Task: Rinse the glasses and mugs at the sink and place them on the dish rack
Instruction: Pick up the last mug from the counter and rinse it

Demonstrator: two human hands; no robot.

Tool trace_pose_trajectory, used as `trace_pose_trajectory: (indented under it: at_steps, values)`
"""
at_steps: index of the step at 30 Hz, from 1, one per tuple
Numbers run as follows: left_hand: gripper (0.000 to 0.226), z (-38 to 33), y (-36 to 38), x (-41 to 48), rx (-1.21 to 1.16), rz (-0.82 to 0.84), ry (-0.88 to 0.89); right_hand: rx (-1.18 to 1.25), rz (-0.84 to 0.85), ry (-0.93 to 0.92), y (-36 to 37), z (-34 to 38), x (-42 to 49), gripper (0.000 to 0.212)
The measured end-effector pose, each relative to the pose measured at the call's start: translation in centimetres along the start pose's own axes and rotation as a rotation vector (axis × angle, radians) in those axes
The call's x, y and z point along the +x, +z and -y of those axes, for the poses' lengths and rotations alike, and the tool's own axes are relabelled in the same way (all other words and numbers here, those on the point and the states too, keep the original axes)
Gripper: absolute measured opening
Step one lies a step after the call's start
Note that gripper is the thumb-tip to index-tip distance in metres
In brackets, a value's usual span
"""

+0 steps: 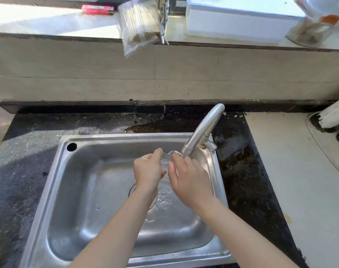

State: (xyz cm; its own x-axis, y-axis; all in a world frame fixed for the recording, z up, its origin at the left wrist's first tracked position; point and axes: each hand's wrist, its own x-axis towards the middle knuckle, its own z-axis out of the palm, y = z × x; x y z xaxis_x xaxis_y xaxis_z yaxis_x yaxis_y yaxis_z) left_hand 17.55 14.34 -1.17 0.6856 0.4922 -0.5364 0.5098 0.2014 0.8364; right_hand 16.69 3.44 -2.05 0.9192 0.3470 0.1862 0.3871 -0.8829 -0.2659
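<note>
The small, clear drinking glass (166, 159) is held tilted above the basin of the rectangular stainless-steel sink (48, 190), with one round end at the outlet of the curved brushed-metal faucet (202, 128); its wall is transparent and colourless. The left hand (148, 171) grips the glass with curled fingers from one side, and the right hand (189, 177) wraps it from the other, thumb along the wall. Water streams down between the hands into the basin
</note>
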Motion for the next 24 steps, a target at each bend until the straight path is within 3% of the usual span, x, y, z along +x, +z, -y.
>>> trace_pose_trajectory:
  at_steps: [2,5,7,13,17,21,24]
  values:
    - [0.032,0.1,0.0,0.0,-0.015,0.006,-0.022,0.112,0.06,0.065,0.2,-0.5,0.4,0.042]
    - [0.031,0.1,-0.3,0.4,-0.047,0.03,-0.109,0.836,0.355,0.513,-1.4,-0.5,2.4,0.028]
    - [0.031,0.1,-0.6,0.8,-0.111,0.062,-0.225,1.107,0.396,0.602,-2.0,-0.9,3.5,0.025]
    - [0.012,0.6,-1.2,1.8,-0.293,0.321,-0.582,1.132,0.34,0.541,-1.0,-0.9,3.2,0.037]
    - [0.024,0.2,-0.7,0.9,-0.466,0.403,-0.67,1.03,0.145,0.585,-0.4,-0.5,3.3,0.041]
    - [0.02,0.7,0.2,1.4,-0.419,0.207,-0.518,1.119,0.034,0.731,-0.1,-0.3,3.1,0.031]
    - [0.022,0.7,1.2,0.7,-0.194,0.254,-0.318,1.137,-0.047,0.928,1.0,-0.7,2.0,0.027]
